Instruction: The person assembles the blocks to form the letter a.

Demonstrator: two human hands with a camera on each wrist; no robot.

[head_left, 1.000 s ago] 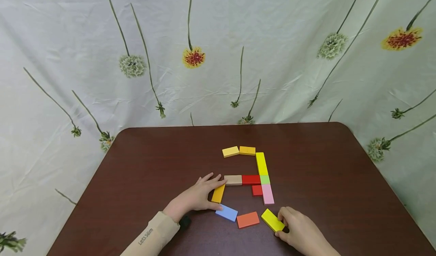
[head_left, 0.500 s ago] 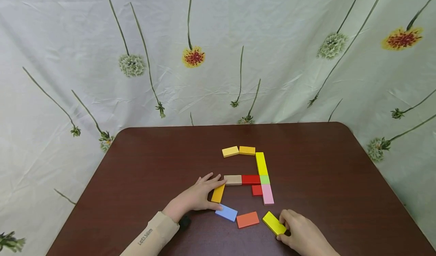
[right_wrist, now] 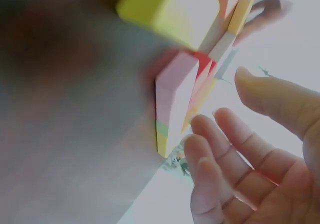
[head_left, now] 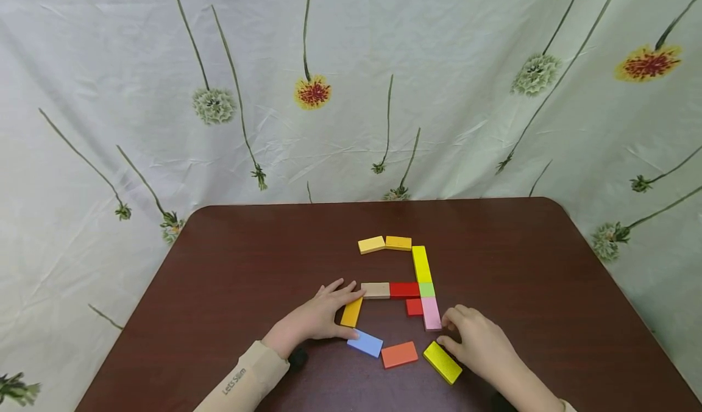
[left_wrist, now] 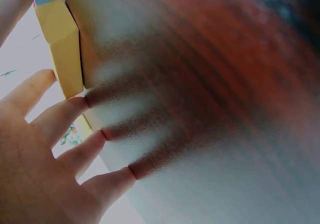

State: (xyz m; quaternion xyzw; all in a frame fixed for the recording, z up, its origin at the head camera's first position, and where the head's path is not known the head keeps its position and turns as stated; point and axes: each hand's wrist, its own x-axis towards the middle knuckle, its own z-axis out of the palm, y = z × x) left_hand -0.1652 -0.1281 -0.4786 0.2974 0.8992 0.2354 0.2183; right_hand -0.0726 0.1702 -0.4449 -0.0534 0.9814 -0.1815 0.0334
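Observation:
My left hand (head_left: pixel 315 317) lies with fingers spread. Its fingertips rest by the orange-yellow block (head_left: pixel 351 312) and the end of the tan block (head_left: pixel 375 290). The thumb touches the blue block (head_left: pixel 365 342). My right hand (head_left: pixel 482 345) hovers with loosely bent fingers, beside the pink block (head_left: pixel 431 313) and above the near yellow block (head_left: pixel 442 363). In the right wrist view nothing lies between the right thumb and fingers (right_wrist: pixel 235 144). An orange-red block (head_left: pixel 399 355) lies flat between the blue and near yellow blocks.
Beyond the hands, a red block (head_left: pixel 404 289), a small red block (head_left: pixel 414 306), a green block (head_left: pixel 426 289) and a long yellow block (head_left: pixel 421 264) adjoin. Two yellowish blocks (head_left: pixel 371 245) lie farther back on the brown table (head_left: pixel 263 247). A flowered cloth (head_left: pixel 351 144) hangs behind.
My right hand has let go of the near yellow block and moved up toward the pink block. That yellow block shifted slightly right and nearer. The left hand has stayed still.

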